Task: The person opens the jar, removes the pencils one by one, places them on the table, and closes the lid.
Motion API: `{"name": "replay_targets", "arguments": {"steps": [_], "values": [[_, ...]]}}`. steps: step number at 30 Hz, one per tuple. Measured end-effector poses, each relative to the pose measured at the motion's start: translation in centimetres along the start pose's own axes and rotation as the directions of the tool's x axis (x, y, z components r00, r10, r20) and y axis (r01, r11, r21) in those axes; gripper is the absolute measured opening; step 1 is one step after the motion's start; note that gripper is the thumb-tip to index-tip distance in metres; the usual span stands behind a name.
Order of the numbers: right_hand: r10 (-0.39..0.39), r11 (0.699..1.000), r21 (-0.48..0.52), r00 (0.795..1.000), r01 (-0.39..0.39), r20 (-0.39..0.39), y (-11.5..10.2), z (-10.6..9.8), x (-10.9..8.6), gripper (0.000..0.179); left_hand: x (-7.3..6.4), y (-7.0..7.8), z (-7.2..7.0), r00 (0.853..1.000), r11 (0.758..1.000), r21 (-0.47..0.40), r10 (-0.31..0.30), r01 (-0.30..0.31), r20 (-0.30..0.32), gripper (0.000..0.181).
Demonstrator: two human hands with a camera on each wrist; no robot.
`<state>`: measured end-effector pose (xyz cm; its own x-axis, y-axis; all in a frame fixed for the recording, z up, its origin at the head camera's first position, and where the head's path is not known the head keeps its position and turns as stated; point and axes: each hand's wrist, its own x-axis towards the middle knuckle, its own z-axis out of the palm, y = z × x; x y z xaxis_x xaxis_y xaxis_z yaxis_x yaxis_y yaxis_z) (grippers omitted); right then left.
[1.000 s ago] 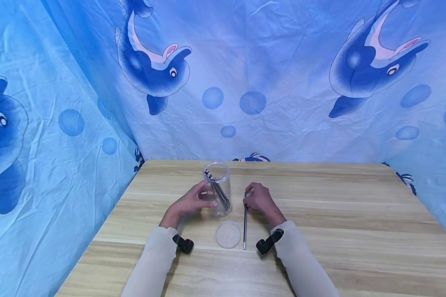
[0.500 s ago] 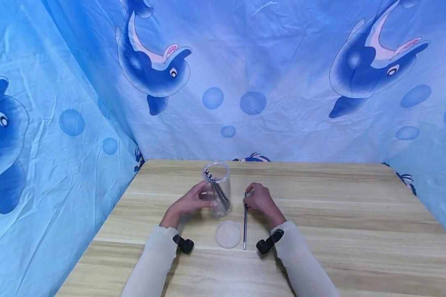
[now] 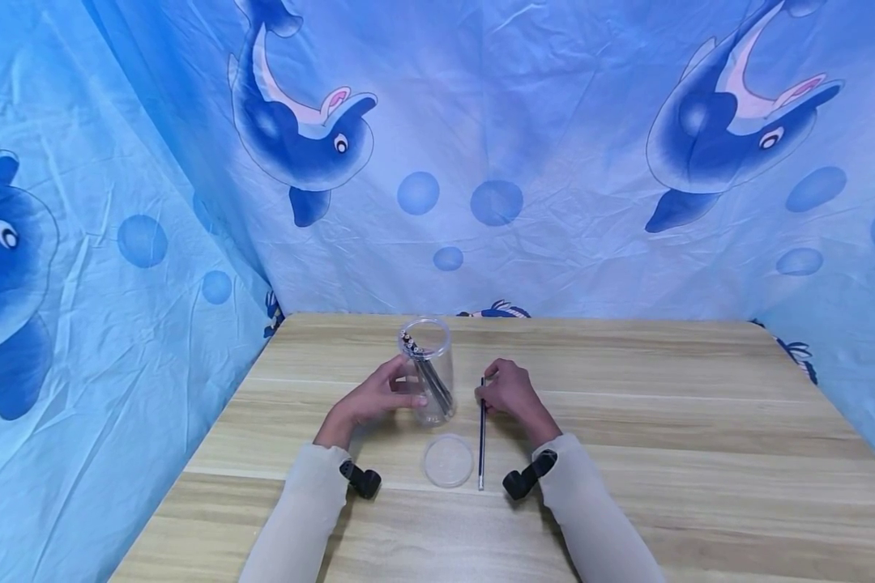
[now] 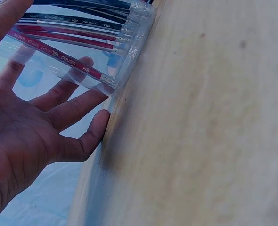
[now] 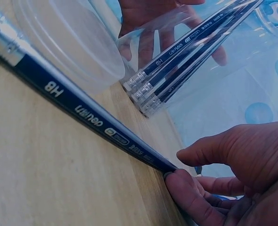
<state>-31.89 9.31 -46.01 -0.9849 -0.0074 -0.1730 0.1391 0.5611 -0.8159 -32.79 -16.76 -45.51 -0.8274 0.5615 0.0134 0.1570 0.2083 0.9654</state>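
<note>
My left hand (image 3: 375, 394) holds a clear plastic jar (image 3: 443, 368) from its left side, thumb in front and fingers behind. The jar stands upright with its mouth uncovered. Several pencils (image 4: 73, 56) lean inside it, dark blue and red ones, eraser ends down in the wrist views. Just right of the jar, my right hand (image 3: 512, 389) pinches the far end of a dark blue HB pencil (image 5: 89, 110), whose tip is hidden by the fingers. This pencil lies along the table, its eraser end toward me. A round clear lid (image 3: 448, 461) lies flat between the pencil and my left wrist.
The wooden table (image 3: 685, 453) reaches back to a blue curtain (image 3: 554, 267) printed with dolphins, which also hangs along the left side. A black camera mount (image 3: 364, 482) sits on the left wrist, and another camera mount (image 3: 522, 482) on the right.
My right hand's fingertips have shifted very slightly left on the pencil, and its near end has edged a little right. The left hand, jar and lid stay put.
</note>
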Motion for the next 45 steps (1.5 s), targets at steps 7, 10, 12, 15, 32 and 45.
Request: {"name": "replay_targets", "arguments": {"steps": [7,10,12,15,32,45], "values": [[0.018,1.000,-0.024,0.999,-0.019,-0.036,0.1,-0.1,0.2,0.038,0.0,-0.1,0.0,1.000,1.000,-0.011,0.003,-0.003,0.003,0.088],[-0.024,0.999,-0.038,0.996,0.021,-0.081,-0.2,-0.4,0.1,0.041,0.0,0.0,0.0,1.000,1.000,-0.010,0.001,-0.001,0.004,0.088],[-0.077,0.996,-0.042,0.990,0.073,-0.119,-0.7,-0.7,-0.1,0.043,0.0,0.0,0.0,1.000,1.000,-0.010,0.001,-0.001,0.002,0.087],[-0.174,0.984,0.001,0.970,0.177,-0.168,-1.5,-1.2,-0.6,0.045,0.0,0.0,-0.1,1.000,1.000,-0.008,0.003,-0.003,-0.001,0.087],[-0.568,0.761,0.166,0.768,0.627,-0.297,-7.5,-1.7,-5.1,0.033,0.1,-0.2,-0.1,1.000,0.999,-0.026,0.023,-0.023,0.014,0.086],[-0.601,0.798,-0.039,0.789,0.602,-0.126,-8.4,-0.3,-6.4,0.038,-0.1,0.1,0.1,0.999,0.999,-0.041,-0.014,0.015,0.033,0.080]]}}
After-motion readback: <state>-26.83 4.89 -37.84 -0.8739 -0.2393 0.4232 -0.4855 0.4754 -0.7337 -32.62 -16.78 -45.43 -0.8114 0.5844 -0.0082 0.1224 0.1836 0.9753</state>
